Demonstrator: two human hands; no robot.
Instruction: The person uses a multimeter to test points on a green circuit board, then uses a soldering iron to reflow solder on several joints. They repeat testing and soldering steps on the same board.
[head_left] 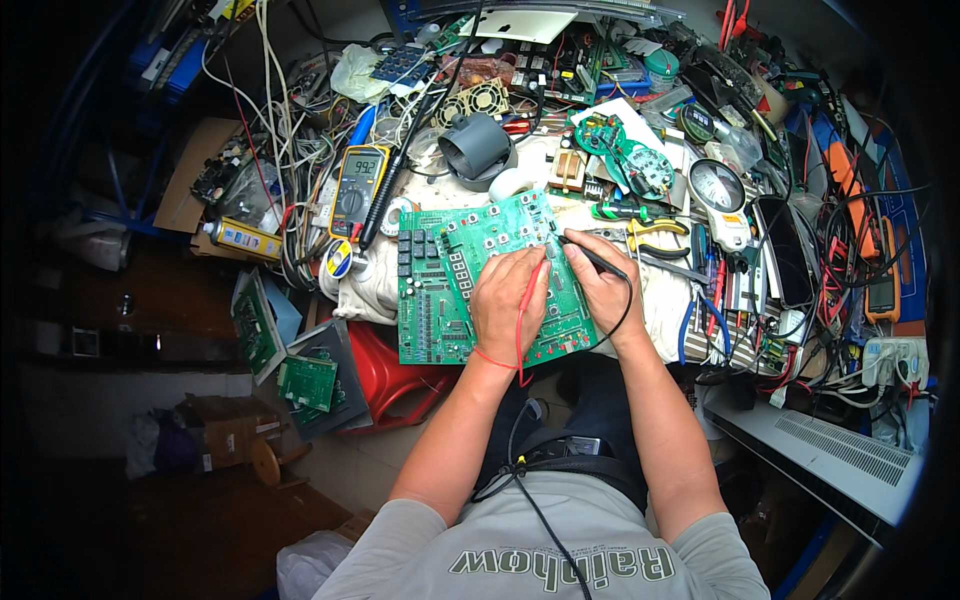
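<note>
A large green circuit board (425,325) lies at the bench's near edge, with black relays at its left and a digit display near its middle. Over its centre, my left hand (505,305) is closed on a red test probe (529,287), whose red lead drops past the wrist. My right hand (604,290) grips a black test probe (596,258) at the board's right part, its lead looping down beside the hand. Both tips are close together near the upper right; I cannot make out what they touch. The yellow multimeter (357,192) with a lit screen lies left of the board.
Pliers with yellow handles (657,236), a green screwdriver (619,211) and blue-handled pliers (705,320) lie to the right. Behind the board are a grey pipe fitting (475,147) and round green boards (640,165). Cables crowd both sides; a red stool (385,380) stands below left.
</note>
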